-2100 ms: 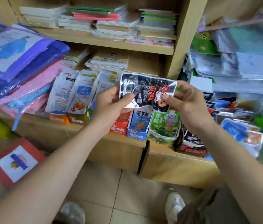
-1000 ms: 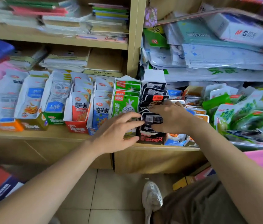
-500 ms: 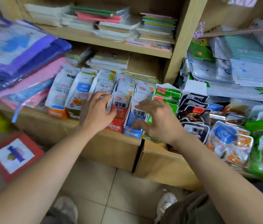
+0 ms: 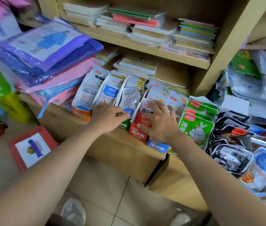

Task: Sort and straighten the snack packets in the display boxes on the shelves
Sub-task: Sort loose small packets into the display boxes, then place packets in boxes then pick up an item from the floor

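Where the wooden shelves [image 4: 223, 51] meet the tiled floor [image 4: 106, 185], the person stands close, both bare arms reaching to the lowest ledge. Big plastic-wrapped packs [image 4: 47, 51] in purple, blue and pink are heaped on the left end of that ledge, and stacks of notebooks [image 4: 153, 30] fill the board above. Along the front of the ledge runs a row of display boxes stuffed with upright snack packets: an orange box [image 4: 80, 113], a green box [image 4: 123, 125], a red box [image 4: 138, 133] and a blue box [image 4: 157, 145]. To the right of them come leaning green packets [image 4: 196, 126] with a cartoon rabbit, then black packets [image 4: 232, 139] lying looser and overlapping. A red book [image 4: 31, 147] lies flat on the floor at the left. The right hand [image 4: 160, 123] is laid over the red box, its fingers [image 4: 155, 106] straight and spread, pressing flat on the front packet [image 4: 143, 115] that stands in it. The left hand [image 4: 107, 118] is just beside it at the green box, fingers [image 4: 122, 114] curled in, their tips at the foot of a white and blue packet [image 4: 129, 98]; whether they pinch it or only touch it I cannot tell. Two pale shoes [image 4: 73, 211] show at the bottom edge.
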Demonstrator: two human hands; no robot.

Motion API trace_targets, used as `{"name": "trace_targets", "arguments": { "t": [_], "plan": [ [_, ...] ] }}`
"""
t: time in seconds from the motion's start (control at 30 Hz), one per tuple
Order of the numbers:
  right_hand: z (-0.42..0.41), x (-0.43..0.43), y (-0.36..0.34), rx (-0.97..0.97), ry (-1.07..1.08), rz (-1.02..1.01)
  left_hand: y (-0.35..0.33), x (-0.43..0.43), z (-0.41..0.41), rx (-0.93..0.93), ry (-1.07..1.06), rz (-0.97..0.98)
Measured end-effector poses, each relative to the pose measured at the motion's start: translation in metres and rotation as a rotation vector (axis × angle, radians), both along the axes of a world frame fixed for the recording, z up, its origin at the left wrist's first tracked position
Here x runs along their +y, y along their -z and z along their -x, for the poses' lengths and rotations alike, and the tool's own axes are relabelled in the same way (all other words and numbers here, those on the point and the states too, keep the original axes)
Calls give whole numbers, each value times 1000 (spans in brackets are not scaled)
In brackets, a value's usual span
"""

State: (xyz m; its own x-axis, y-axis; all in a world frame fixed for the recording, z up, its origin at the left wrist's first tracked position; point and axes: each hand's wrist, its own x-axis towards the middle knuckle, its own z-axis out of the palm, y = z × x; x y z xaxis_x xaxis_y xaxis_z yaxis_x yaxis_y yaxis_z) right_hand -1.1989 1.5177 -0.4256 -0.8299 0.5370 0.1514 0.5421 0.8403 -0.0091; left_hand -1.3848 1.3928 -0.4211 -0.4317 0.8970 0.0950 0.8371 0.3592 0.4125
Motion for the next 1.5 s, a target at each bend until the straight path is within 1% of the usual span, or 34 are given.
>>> {"name": "trace_targets", "arguments": {
  "t": [0.07, 0.13, 0.17, 0.23, 0.33, 0.43, 0.57, 0.63, 0.77, 0.87, 0.9, 1.0, 1.1, 1.27, 1.37, 1.5],
  "plan": [
    [0, -4, -2, -7, -6, 19, 4, 4, 7, 36, -39, -205],
    [-2, -8, -3, -50, -17, 49, 4, 13, 15, 150, -39, -288],
    [-4, -10, -2, -71, -23, 57, 1, 19, 17, 184, -19, -280],
    [-10, -11, -2, -85, -30, 63, -8, 32, 20, 169, 53, -221],
    [-16, -10, -4, -92, -27, 76, -15, 51, 23, 113, 137, -30],
    [-19, -11, -6, -98, -26, 81, -12, 62, 27, 125, 158, 111],
    [-18, -13, -8, -125, -25, 74, -25, 65, 32, 212, 136, 86],
    [-19, -11, -8, -126, -26, 70, -32, 63, 36, 214, 150, 43],
    [-21, -7, -4, -68, -39, 64, -37, 46, 44, 126, 197, -61],
    [-22, -3, -1, -39, -45, 76, -44, 29, 45, -53, 185, -142],
    [-21, -3, -1, -13, -48, 85, -45, 24, 44, -78, 160, -162],
    [-18, -5, 0, 135, -33, 162, -43, 10, 38, -70, 78, -225],
    [-12, -9, -3, 266, 3, 226, -42, 0, 32, -111, 5, -289],
    [3, -13, -12, 475, 55, 324, -34, -5, 37, -210, -6, -359],
    [8, -13, -12, 481, 65, 369, -37, -8, 39, -293, 3, -403],
    [7, -11, -10, 441, 62, 353, -42, -11, 39, -312, -1, -462]
  ]
}}
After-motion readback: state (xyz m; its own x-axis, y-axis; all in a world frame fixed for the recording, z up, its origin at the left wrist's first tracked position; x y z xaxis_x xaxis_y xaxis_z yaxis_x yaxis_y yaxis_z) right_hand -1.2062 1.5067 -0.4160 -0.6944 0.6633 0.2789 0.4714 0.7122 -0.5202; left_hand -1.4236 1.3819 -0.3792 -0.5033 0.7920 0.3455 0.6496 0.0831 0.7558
